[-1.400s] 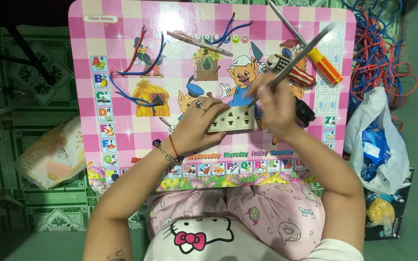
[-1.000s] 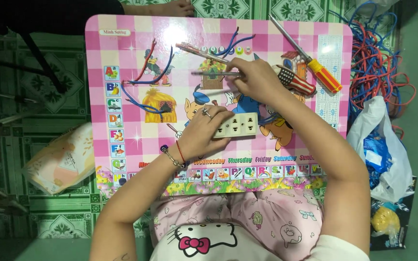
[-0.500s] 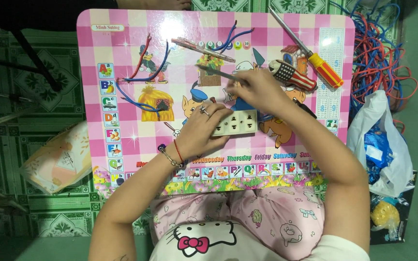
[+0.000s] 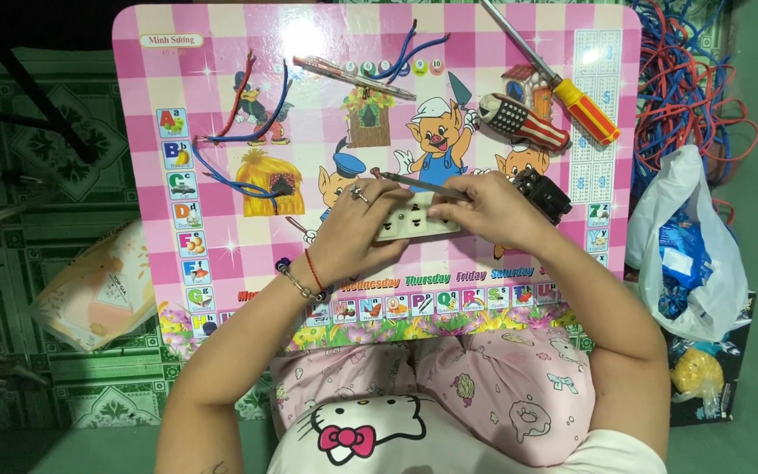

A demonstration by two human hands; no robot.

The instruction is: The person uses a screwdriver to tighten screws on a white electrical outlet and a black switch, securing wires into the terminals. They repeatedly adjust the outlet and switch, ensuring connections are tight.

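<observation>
My left hand point(image 4: 354, 230) grips the left end of a cream power socket strip point(image 4: 416, 220) lying on a pink cartoon lap table point(image 4: 221, 70). My right hand point(image 4: 490, 207) rests on the strip's right end and holds a thin metal screwdriver point(image 4: 410, 182) that lies nearly flat, its far end pointing left above the strip. Just right of my right hand lies a black plug part point(image 4: 544, 193).
On the table lie blue and red wire pieces point(image 4: 243, 132), a pen-like tool point(image 4: 353, 77), an orange-handled screwdriver point(image 4: 563, 83) and a striped-handled tool point(image 4: 524, 123). A tangle of red and blue wire point(image 4: 695, 96) and a white plastic bag point(image 4: 686, 254) sit on the floor at right.
My right hand put down one tool near the table's middle, took a thin screwdriver and brought it down to the socket strip. My left hand stayed on the strip.
</observation>
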